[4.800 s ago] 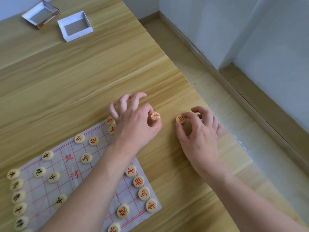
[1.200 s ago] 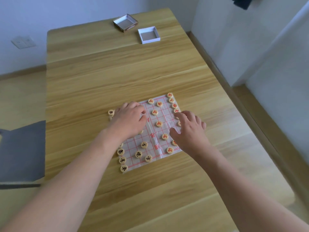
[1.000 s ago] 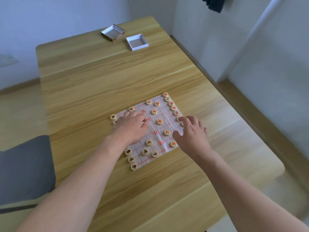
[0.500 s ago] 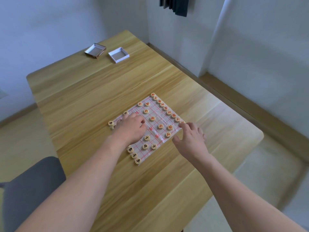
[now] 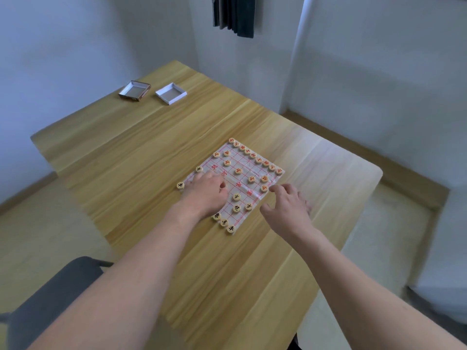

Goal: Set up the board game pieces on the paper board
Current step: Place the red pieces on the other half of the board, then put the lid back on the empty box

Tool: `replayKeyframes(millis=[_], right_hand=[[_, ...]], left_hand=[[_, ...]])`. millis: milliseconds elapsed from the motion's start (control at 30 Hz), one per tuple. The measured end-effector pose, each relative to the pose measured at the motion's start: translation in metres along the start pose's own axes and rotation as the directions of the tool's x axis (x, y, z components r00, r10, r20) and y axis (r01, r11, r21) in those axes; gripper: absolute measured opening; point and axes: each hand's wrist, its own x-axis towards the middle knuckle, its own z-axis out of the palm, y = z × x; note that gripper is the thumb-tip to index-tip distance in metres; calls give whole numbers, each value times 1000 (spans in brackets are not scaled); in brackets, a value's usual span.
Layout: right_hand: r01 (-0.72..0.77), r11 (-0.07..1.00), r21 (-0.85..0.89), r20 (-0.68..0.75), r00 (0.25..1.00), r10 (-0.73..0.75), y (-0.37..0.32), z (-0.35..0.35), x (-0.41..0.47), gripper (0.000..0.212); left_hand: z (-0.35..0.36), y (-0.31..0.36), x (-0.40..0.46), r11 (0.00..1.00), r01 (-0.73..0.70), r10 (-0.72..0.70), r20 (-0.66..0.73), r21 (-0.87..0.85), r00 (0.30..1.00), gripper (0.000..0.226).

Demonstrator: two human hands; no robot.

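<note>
- The paper board (image 5: 246, 164) lies mid-table (image 5: 141, 157), its long axis running diagonally from near left to far right.
- Your left hand (image 5: 207, 194) rests on the board's left half, fingers loosely bent; whether it holds a piece cannot be told.
- Your right hand (image 5: 286, 207) hovers just off the board's right edge, fingers spread, holding nothing.
- The red row (image 5: 255, 155) lines the board's far edge.
- One black piece (image 5: 180, 185) sits at the board's left corner, possibly off the paper; your left hand is nearer.

Light wood tabletop (image 5: 151, 157) in a room corner, pale walls (image 5: 63, 46), dark curtain (image 5: 233, 13) at 12 o'clock, grey chair (image 5: 58, 291) at 8 o'clock, beige floor (image 5: 38, 223).
</note>
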Motion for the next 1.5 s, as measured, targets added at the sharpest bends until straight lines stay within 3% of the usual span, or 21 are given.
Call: replayKeyframes(millis=[267,533,1033,1500], right_hand=[[-83,996,22,-37,996,84,-54,28,-77,53],[-140,990,16,-41,989,140,-75,34,-93,52],[-303,951,60,-68,949,307,-198,79,-75,54],[-344,930,131,-63,933,354,-279,107,-16,53]], left_hand=[[-22,-50,-54,996,-81,80,25,22,996,37],[-31,-74,-76,993,-111,111,0,41,994,36],[-73,-171,-24,945,-315,304,116,90,946,42],[-110,-246,33,910,-382,373,88,158,924,39]])
